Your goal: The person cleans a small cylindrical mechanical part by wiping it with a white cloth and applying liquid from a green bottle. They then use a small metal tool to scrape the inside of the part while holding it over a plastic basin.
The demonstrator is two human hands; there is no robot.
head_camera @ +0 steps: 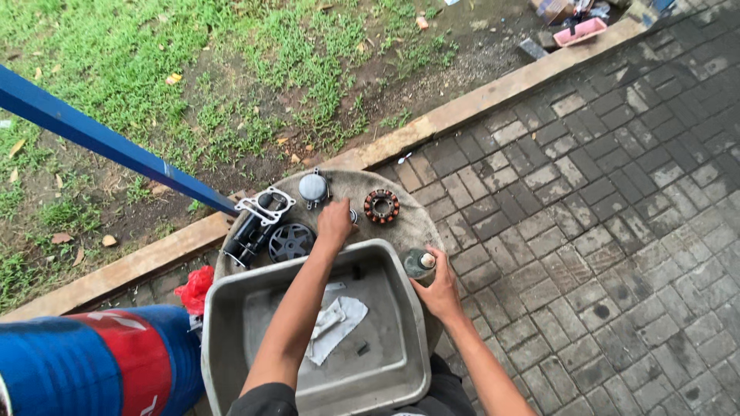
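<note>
My left hand (334, 223) reaches past the far rim of a grey metal tray (231, 308) and closes on a small metal part on the round stool top (408, 219); the part is mostly hidden under my fingers. My right hand (439, 291) grips a small glass bottle (420, 266) with a pale cap at the tray's right corner. A white rag (335, 323) lies in the tray. On the stool top sit a copper-wound stator ring (381, 206), a grey domed cap (313, 187), a black finned wheel (291, 241) and a black cylinder with a white gasket (264, 206).
A blue metal bar (100, 139) slants across the left. A blue and red drum (92, 362) stands at the lower left beside a red plastic bag (196, 289). A concrete kerb (478, 96) separates grass from brick paving (617, 192). A pink tray (580, 31) lies far off.
</note>
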